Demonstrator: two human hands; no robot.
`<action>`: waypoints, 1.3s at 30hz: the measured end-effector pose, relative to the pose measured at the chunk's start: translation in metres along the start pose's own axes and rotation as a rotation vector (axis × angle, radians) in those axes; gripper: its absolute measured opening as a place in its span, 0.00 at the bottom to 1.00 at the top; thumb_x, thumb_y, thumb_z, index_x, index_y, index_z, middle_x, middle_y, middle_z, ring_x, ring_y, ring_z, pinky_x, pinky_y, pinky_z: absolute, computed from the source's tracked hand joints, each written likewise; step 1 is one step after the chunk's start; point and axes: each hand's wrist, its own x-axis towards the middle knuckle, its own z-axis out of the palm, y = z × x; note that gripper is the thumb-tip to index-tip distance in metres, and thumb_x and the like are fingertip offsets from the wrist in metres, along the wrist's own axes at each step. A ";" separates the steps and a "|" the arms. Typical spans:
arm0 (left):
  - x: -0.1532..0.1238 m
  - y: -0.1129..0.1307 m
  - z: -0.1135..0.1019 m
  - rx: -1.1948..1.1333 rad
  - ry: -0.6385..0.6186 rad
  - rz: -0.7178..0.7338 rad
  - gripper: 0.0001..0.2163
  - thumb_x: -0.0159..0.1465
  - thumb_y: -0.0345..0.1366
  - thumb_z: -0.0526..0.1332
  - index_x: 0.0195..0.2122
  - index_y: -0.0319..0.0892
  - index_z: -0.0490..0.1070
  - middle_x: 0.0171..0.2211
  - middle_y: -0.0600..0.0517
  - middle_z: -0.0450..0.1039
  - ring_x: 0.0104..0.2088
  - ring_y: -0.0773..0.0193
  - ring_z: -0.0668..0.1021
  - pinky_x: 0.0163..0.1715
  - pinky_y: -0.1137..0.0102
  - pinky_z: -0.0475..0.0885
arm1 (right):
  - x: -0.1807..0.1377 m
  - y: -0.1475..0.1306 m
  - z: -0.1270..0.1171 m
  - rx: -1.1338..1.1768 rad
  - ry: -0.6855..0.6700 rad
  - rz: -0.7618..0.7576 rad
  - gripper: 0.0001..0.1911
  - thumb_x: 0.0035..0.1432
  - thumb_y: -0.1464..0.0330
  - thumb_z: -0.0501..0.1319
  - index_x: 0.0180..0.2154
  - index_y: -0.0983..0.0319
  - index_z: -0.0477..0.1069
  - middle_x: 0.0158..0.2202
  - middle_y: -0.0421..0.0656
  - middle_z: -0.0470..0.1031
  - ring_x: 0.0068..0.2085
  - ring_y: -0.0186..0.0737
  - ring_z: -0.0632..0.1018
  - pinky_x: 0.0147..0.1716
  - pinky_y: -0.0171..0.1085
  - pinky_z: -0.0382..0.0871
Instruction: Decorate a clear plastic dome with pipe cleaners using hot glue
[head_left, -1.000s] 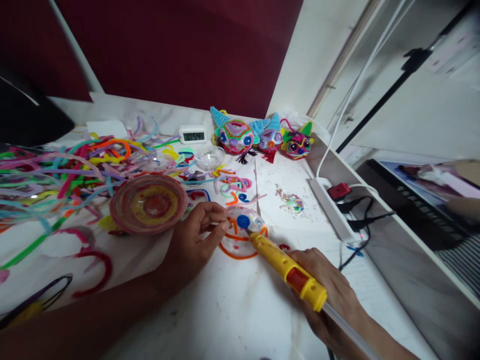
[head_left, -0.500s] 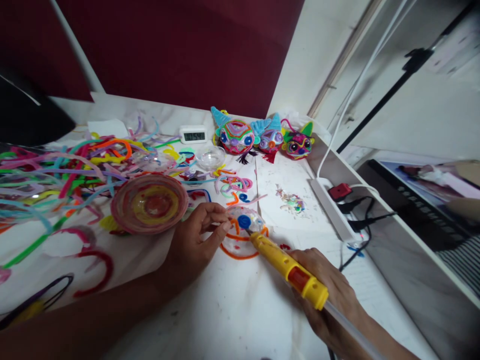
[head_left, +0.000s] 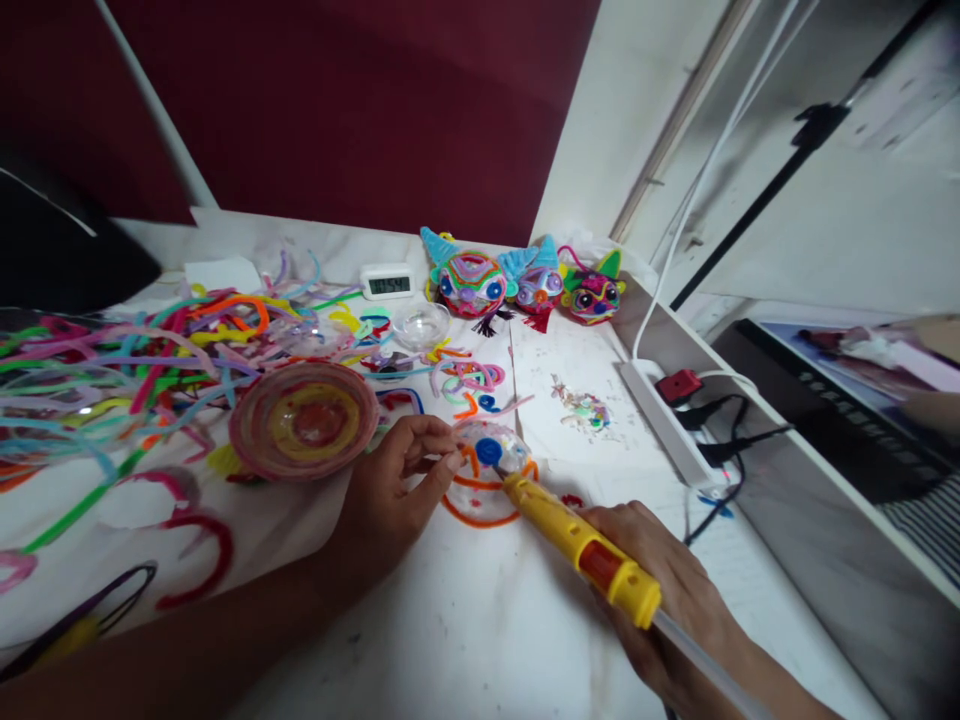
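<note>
Two hands (head_left: 397, 480) (head_left: 675, 595), glue gun (head_left: 566, 530) by blue disc (head_left: 489, 452)

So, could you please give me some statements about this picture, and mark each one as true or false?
1. The right grip holds the yellow glue gun. True.
2. The coil near the nozzle is green. False: it is blue.
3. Three decorated figures stand near the back of the table. True.
4. The ringed bowl is to the right of the glue gun. False: it is to the left.
5. A red plug sits in the white power strip. True.
6. The digital timer has a black case. False: its case is white.
</note>
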 end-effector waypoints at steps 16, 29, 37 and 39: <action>0.002 -0.001 -0.001 0.003 0.022 -0.002 0.12 0.60 0.40 0.63 0.42 0.42 0.65 0.37 0.49 0.76 0.40 0.60 0.80 0.39 0.68 0.76 | 0.001 -0.004 0.004 -0.048 0.010 0.010 0.19 0.64 0.74 0.49 0.57 0.63 0.57 0.43 0.49 0.75 0.40 0.44 0.77 0.45 0.44 0.71; 0.002 0.000 -0.001 0.017 0.020 -0.005 0.13 0.60 0.41 0.63 0.42 0.42 0.64 0.39 0.48 0.76 0.41 0.60 0.80 0.40 0.68 0.76 | 0.001 -0.005 0.004 -0.015 0.022 0.031 0.20 0.63 0.74 0.49 0.57 0.64 0.57 0.45 0.50 0.74 0.42 0.45 0.76 0.47 0.48 0.68; 0.003 0.003 0.000 0.020 0.046 0.003 0.13 0.58 0.40 0.65 0.40 0.42 0.66 0.37 0.48 0.77 0.40 0.59 0.80 0.39 0.68 0.76 | 0.003 -0.005 0.001 -0.036 -0.001 0.015 0.22 0.58 0.76 0.50 0.55 0.64 0.58 0.43 0.50 0.75 0.41 0.44 0.77 0.47 0.45 0.70; 0.002 0.003 0.000 0.016 0.043 0.013 0.13 0.58 0.39 0.64 0.41 0.42 0.66 0.36 0.48 0.77 0.40 0.59 0.80 0.39 0.68 0.76 | 0.004 -0.006 -0.001 -0.031 -0.009 -0.006 0.21 0.58 0.75 0.50 0.54 0.64 0.59 0.41 0.49 0.76 0.40 0.44 0.77 0.47 0.45 0.70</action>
